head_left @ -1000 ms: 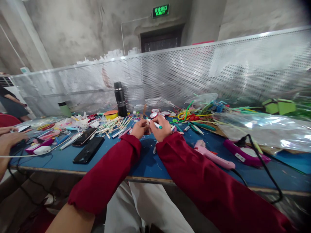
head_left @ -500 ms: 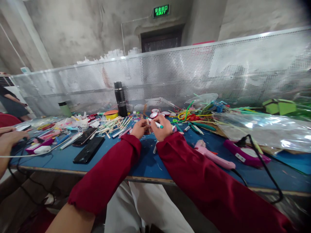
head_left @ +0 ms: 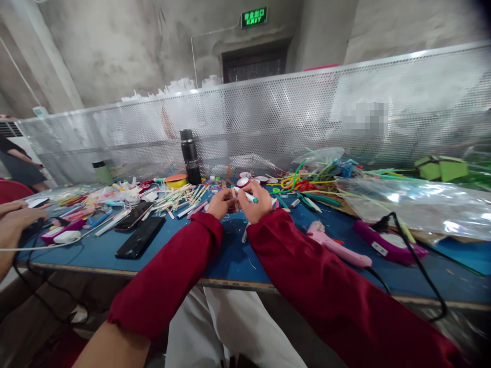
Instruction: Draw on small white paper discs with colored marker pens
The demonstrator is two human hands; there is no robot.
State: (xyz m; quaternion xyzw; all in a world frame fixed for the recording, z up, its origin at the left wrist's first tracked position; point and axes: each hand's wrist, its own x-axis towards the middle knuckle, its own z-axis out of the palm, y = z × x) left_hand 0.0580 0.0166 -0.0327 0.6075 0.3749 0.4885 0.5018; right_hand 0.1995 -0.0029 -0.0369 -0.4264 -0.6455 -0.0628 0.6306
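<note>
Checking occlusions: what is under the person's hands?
Blue table and a small dark piece between the left hand and right hand, which grips a pen. The piece is mostly covered.

The green sign (head_left: 253, 17) seemingly reads "EXIT".

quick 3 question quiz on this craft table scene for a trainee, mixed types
1. True or false: the right hand holds a white pen.
2. What stands upright on the table beyond that hand? A) black flask B) red kettle C) glass vase
3. Fill in: the pink glue gun lies on the ___ side of the right hand.
Key: 1 true; 2 A; 3 right.
</note>
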